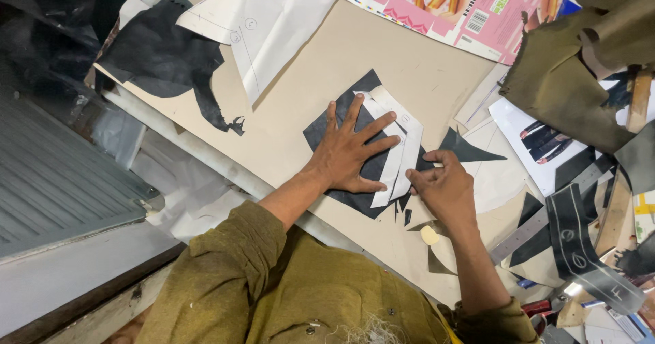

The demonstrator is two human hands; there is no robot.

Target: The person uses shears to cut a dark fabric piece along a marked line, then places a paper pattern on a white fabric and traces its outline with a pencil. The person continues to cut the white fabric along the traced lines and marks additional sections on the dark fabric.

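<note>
My left hand (349, 150) lies flat with fingers spread on white paper pattern pieces (401, 150) stacked over a piece of black fabric (324, 134). It presses them onto the beige cardboard worktop (327, 64). My right hand (445, 186) sits just right of the white pieces with its fingers curled at their lower edge; whether it pinches a small tool is hidden. A black triangular offcut (467, 150) lies just beyond my right hand. Small black scraps (407, 216) lie below the pattern.
Larger black fabric (160, 54) and white paper sheets (273, 17) lie at the far left. A pink printed carton (464, 6) is at the top. Olive fabric (573, 78), a black marked strip (580, 248), a metal ruler (532, 228) and paper cuttings crowd the right side.
</note>
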